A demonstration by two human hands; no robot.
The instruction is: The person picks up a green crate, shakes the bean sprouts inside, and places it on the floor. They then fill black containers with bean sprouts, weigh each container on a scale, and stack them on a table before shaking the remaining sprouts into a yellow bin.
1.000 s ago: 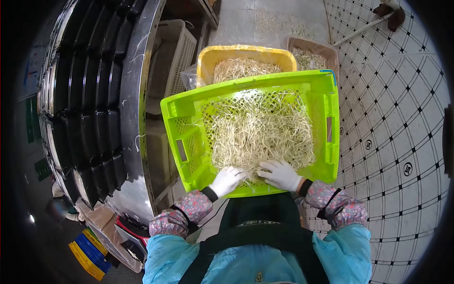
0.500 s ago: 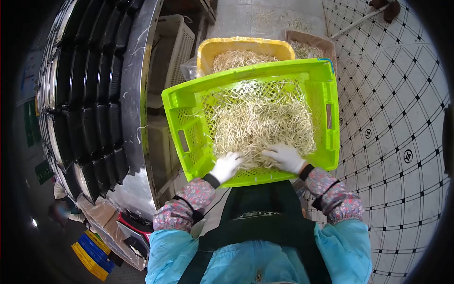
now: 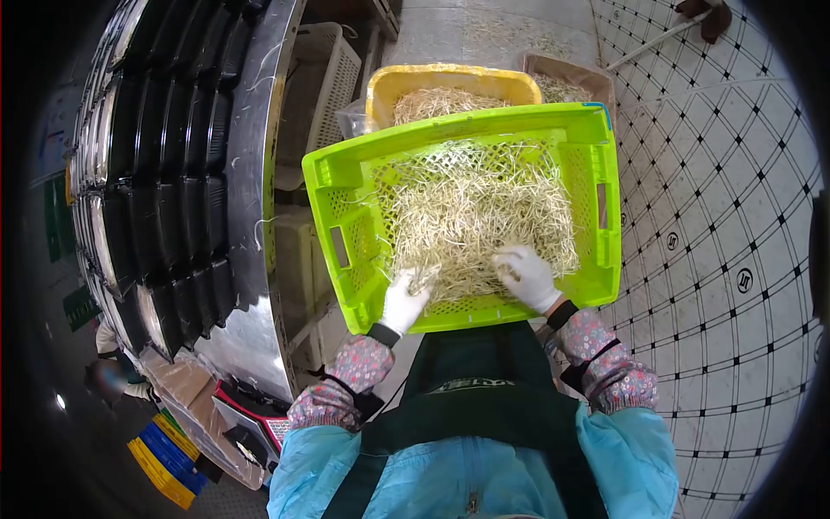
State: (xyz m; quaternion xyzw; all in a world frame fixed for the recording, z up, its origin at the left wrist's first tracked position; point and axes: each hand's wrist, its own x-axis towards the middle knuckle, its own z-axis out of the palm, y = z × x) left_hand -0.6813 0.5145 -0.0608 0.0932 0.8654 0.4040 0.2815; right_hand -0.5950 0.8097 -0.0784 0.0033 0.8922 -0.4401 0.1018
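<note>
- Crate [image 3: 450,131]: green moulded plastic; smooth rim, perforated base, slight sheen.
- Pale strands [image 3: 480,216]: stringy, rough-textured heap.
- Left glove [image 3: 404,303] and right glove [image 3: 529,278]: white cloth, matt.
- Far tub [image 3: 454,74]: yellow plastic, glossy.
- Left trays [image 3: 164,138]: black plastic, ribbed, high-gloss.
- Left bench [image 3: 251,182]: bare metal, smooth, reflective.
- Sleeves [image 3: 356,359]: printed cloth, gathered, matt.
- Near apron [image 3: 475,411]: dark, matt.
- Near jacket [image 3: 432,471]: thin blue fabric, creased, faint sheen.
- Right floor [image 3: 692,259]: smooth, patterned.

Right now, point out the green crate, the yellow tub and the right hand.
Green crate [image 3: 458,128], head view: far wall.
Yellow tub [image 3: 454,77], head view: far wall.
Right hand [image 3: 527,277], head view: gloved back.
</note>
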